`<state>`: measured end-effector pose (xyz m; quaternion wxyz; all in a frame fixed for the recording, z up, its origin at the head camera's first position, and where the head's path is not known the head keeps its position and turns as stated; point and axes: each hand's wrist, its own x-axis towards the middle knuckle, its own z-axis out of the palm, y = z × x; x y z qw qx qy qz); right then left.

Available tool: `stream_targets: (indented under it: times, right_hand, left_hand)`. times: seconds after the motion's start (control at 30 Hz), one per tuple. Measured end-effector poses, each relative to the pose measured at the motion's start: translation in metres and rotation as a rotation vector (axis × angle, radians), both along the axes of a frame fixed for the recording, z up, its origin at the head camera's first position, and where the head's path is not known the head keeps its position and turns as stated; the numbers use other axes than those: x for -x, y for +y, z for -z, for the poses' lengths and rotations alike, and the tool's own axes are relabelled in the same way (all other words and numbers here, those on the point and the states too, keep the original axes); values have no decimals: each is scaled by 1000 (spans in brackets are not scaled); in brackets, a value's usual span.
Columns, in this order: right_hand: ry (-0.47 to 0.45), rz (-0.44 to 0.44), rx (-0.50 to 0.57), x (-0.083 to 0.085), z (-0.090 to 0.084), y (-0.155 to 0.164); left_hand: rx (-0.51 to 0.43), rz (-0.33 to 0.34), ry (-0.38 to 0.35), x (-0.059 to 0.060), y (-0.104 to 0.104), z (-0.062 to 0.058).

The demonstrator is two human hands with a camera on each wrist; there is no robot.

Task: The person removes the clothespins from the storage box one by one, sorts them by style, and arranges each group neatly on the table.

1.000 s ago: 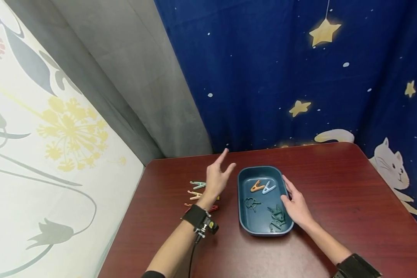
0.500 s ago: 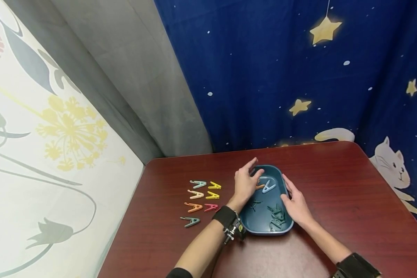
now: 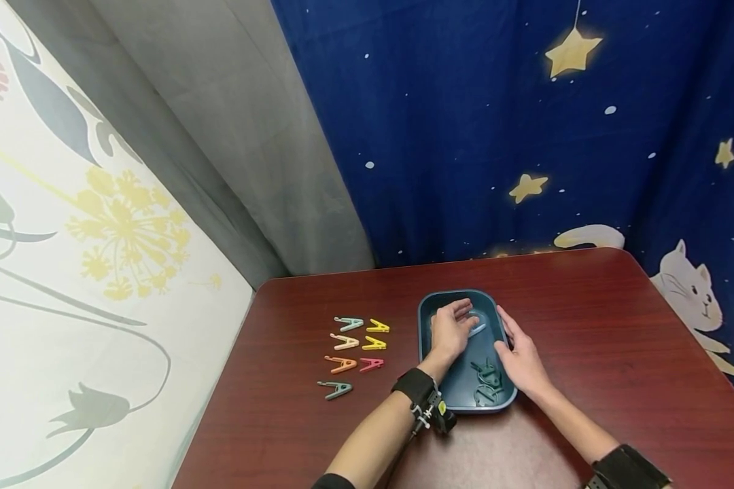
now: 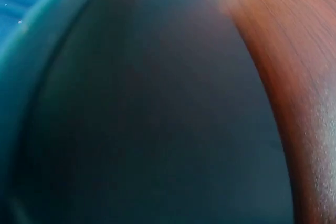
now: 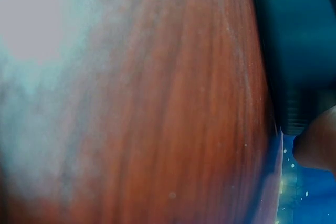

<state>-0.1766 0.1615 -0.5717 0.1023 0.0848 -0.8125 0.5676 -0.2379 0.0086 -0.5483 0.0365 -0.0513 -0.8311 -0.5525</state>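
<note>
My left hand (image 3: 451, 331) reaches into the dark teal tray (image 3: 428, 297), fingers pointing to the back right and thumb apart from them. It covers the spot of an orange clip, which is hidden. Part of a light-blue clip (image 3: 478, 330) shows just below the thumb. Several dark green clips (image 3: 486, 380) lie near the tray's front right. My right hand (image 3: 522, 360) holds the tray's right side, thumb at the rim and fingers along the outer wall. In the right wrist view, a fingertip (image 5: 317, 142) is against the tray's dark wall (image 5: 299, 40). The left wrist view is dark and blurred.
To the left of the tray, clips lie in two columns on the reddish-brown table (image 3: 618, 326): yellow clips (image 3: 376, 326), a pink clip (image 3: 371, 365), an orange clip (image 3: 340, 365), and paler ones. Curtains (image 3: 465, 136) hang behind the table's back edge.
My left hand has moved right from above the clips on the table, over the tray's left rim and down into the tray. The right hand and the tray have stayed put.
</note>
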Motion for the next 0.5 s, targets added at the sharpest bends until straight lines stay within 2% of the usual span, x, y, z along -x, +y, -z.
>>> stream_targets:
  times: [0.3,0.5]
  right_hand:
    - [3,2,3,1,2,-1]
    - [5,-1,8,1,1,-1]
  left_hand:
    - [182,25,5,-2,0,4]
    - [317,51,56,-1,0,7]
